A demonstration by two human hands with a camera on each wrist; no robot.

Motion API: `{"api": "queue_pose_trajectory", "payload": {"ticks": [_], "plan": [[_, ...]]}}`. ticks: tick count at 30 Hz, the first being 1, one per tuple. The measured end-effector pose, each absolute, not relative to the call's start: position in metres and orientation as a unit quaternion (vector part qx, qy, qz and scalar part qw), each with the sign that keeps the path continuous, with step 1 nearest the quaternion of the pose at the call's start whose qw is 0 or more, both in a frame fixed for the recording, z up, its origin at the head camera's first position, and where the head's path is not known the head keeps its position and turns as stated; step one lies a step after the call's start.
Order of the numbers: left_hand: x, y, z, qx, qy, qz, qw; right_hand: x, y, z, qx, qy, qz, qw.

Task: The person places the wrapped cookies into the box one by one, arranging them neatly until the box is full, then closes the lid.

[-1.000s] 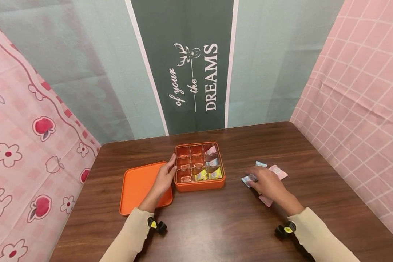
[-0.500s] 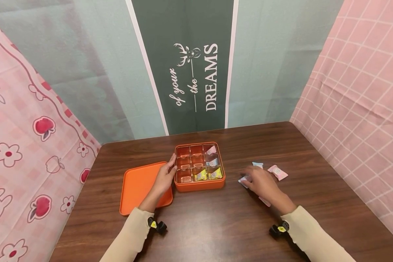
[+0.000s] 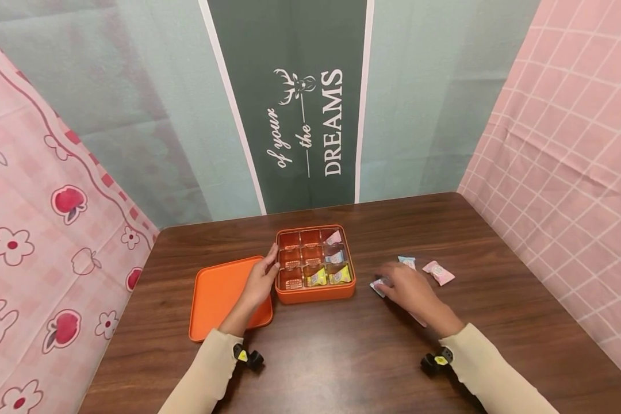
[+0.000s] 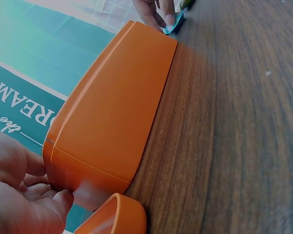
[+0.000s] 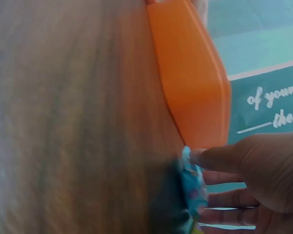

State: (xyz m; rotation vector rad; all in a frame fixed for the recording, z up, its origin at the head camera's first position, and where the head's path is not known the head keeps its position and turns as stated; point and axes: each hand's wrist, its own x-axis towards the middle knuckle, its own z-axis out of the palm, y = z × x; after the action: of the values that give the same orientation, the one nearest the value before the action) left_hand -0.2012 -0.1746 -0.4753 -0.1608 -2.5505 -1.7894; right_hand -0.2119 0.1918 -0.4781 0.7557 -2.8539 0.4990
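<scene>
An orange box (image 3: 315,296) with a clear divided insert stands on the table. Along its right column sit a pink candy (image 3: 333,237), a blue candy (image 3: 334,257) and a yellow candy (image 3: 340,275); another yellow candy (image 3: 317,276) lies in the front middle compartment. My left hand (image 3: 259,282) rests against the box's left side, its fingers touching the wall. To the right of the box, my right hand (image 3: 411,290) pinches a blue wrapped candy (image 5: 193,187) between thumb and fingers, low over the tabletop.
The orange lid (image 3: 222,293) lies left of the box, partly under my left forearm. Beyond my right hand are a blue candy (image 3: 407,261) and a pink candy (image 3: 439,272); another pink wrapper (image 3: 418,319) is mostly hidden beneath it. Curtains hang behind the table (image 3: 341,356).
My right hand has moved left toward the box, with the blue candy in its fingers. The other loose blue candy shifted slightly left. My left hand and the box stay put.
</scene>
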Motion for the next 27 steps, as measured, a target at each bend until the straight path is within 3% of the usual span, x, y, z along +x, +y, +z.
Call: {"api": "queue_pose_trajectory", "payload": {"ticks": [27], "plan": [[-0.203, -0.176, -0.479, -0.06, -0.813, -0.58, 0.011, -0.198, 0.211, -0.468, 0.278, -0.946, 0.155, 0.066]]}}
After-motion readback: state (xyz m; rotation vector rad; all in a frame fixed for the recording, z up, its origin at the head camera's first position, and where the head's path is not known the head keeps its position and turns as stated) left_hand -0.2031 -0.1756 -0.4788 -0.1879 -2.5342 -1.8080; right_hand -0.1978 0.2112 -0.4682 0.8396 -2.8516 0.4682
